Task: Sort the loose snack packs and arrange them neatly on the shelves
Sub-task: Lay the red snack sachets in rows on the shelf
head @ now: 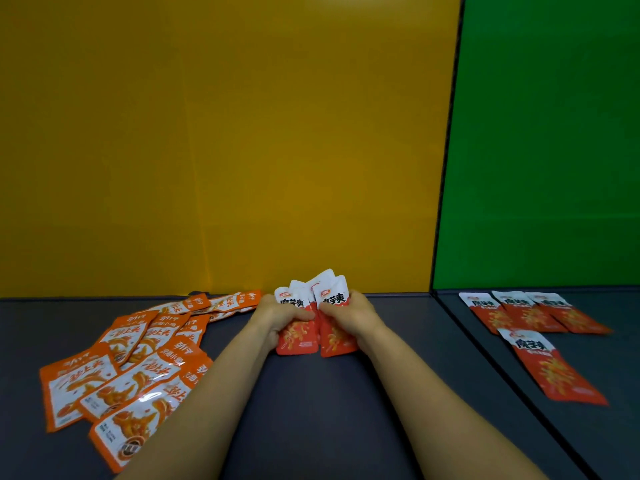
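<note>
Near the yellow back panel (225, 150), your left hand (277, 315) and right hand (349, 313) grasp upright red-and-white foil snack packs (298, 337) on the dark grey shelf (311, 410). Orange-and-white packs (138, 368) crowd the left; bare surface extends right to the divider edge (486, 358).

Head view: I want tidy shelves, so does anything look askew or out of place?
The orange packs lie in a loose, overlapping heap at mixed angles. Right section: three red packs form a row, but a fourth red pack lies out of line, in front.

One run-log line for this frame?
left hand, right hand: grip red bunch | orange packs: piled left | laid red packs: right section
</note>
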